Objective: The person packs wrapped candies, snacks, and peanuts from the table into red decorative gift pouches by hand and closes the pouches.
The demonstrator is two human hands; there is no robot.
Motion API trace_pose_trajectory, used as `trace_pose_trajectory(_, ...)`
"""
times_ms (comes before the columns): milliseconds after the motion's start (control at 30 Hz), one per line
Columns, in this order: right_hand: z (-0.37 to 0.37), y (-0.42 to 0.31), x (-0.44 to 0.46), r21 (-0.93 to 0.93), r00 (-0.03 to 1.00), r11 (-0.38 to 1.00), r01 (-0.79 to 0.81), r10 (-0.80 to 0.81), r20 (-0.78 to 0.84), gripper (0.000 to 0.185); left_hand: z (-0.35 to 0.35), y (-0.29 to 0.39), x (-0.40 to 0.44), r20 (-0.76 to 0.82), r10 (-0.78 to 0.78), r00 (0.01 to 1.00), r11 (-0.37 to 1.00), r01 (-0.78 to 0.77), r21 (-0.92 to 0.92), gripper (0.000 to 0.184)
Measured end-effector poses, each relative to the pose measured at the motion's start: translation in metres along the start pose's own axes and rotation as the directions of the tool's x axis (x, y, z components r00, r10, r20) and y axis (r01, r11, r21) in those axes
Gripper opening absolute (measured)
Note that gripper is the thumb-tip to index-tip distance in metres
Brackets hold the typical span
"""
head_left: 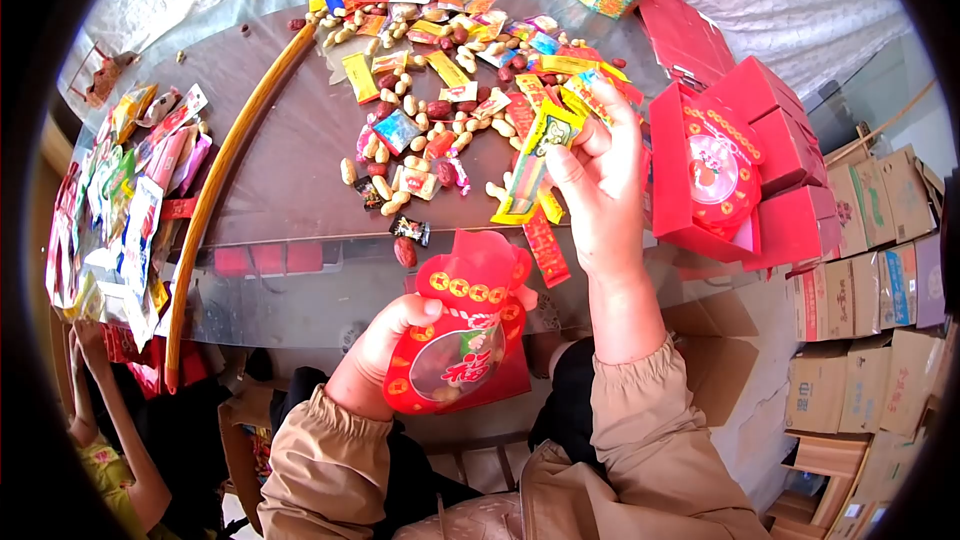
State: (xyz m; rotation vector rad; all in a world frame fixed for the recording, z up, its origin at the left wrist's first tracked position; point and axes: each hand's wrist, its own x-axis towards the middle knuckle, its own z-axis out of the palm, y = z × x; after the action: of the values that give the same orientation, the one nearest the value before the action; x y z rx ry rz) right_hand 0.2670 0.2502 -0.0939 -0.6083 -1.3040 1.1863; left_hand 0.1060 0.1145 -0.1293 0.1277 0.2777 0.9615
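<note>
My left hand [385,345] is closed round a red gift bag [462,340] with gold coin prints and a clear round window, held upright with its top open near the table's front edge. Pinched between the thumb and fingers of my right hand [600,175] is a yellow and green snack packet [535,165], above and right of the bag. Beyond both hands lies a loose pile of peanuts [405,105], red dates [438,110] and wrapped sweets. A narrow red packet [545,250] rests at the front of the pile, below my right hand.
Red boxes [700,170] stand at the right, one holding printed red bags. A yellow stick [240,135] crosses the left side. Packaged snacks [135,185] lie beyond it, near another person's arms [125,430]. Cardboard cartons [865,290] are stacked at right.
</note>
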Motion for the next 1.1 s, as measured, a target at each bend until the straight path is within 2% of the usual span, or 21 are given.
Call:
trace_pose_trajectory(100,-0.01,0.005,-0.006,-0.063,0.985,0.997,-0.054,0.064,0.162,0.04,-0.005,-0.001,0.003,0.012,0.005,1.0,1.0,-0.005,-0.003,0.076)
trace_pose_trajectory(133,-0.012,0.005,-0.008,-0.116,0.969,0.99,-0.08,0.104,0.223,0.035,-0.007,-0.001,0.004,0.021,0.005,1.0,1.0,-0.005,-0.006,0.076)
trace_pose_trajectory(167,-0.008,0.0,-0.01,-0.092,0.949,0.983,-0.161,0.18,0.26,0.028,-0.006,-0.002,0.004,0.022,0.015,1.0,1.0,-0.015,-0.02,0.076)
trace_pose_trajectory(267,-0.01,-0.004,-0.013,-0.203,0.876,0.946,-0.254,0.314,0.366,0.021,-0.006,-0.002,0.006,0.033,0.042,0.999,0.998,-0.04,-0.053,0.078)
trace_pose_trajectory(533,-0.02,0.0,-0.009,-0.339,0.825,0.927,-0.162,0.316,0.469,0.008,-0.005,-0.002,0.009,0.038,0.031,0.999,0.996,-0.028,-0.08,0.08)
trace_pose_trajectory(600,-0.023,-0.002,-0.008,-0.337,0.825,0.922,-0.19,0.336,0.454,0.014,-0.005,-0.001,0.009,0.047,0.034,0.998,0.995,-0.029,-0.09,0.081)
trace_pose_trajectory(700,-0.035,0.006,-0.002,-0.206,0.75,0.972,-0.115,0.221,0.623,0.024,-0.005,-0.001,0.007,0.026,0.032,0.999,0.996,-0.029,-0.088,0.081)
trace_pose_trajectory(733,-0.037,0.007,-0.004,-0.187,0.716,0.969,-0.161,0.245,0.654,0.033,-0.006,0.0,0.007,0.044,0.026,0.999,0.997,-0.022,-0.073,0.08)
trace_pose_trajectory(833,-0.021,-0.006,-0.01,-0.276,0.639,0.922,-0.27,0.386,0.665,0.04,-0.012,0.001,0.007,0.065,0.004,0.998,0.998,0.0,-0.055,0.077)
trace_pose_trajectory(867,-0.019,-0.003,-0.013,-0.262,0.601,0.934,-0.242,0.357,0.715,0.043,-0.012,0.001,0.005,0.049,-0.004,0.999,0.998,0.008,-0.07,0.076)
trace_pose_trajectory(933,-0.026,0.003,-0.012,-0.365,0.473,0.899,-0.244,0.438,0.764,0.044,-0.012,-0.001,0.002,-0.011,-0.014,1.0,0.997,0.013,-0.081,0.074)
trace_pose_trajectory(1033,-0.036,0.013,-0.009,-0.384,0.344,0.921,-0.066,0.382,0.858,0.045,-0.015,-0.003,-0.001,-0.131,-0.024,0.991,0.997,0.014,-0.076,0.074)
trace_pose_trajectory(1100,-0.028,0.008,-0.01,-0.364,0.337,0.931,0.031,0.333,0.881,0.041,-0.025,-0.003,-0.005,-0.195,-0.038,0.98,0.996,0.023,-0.082,0.074)
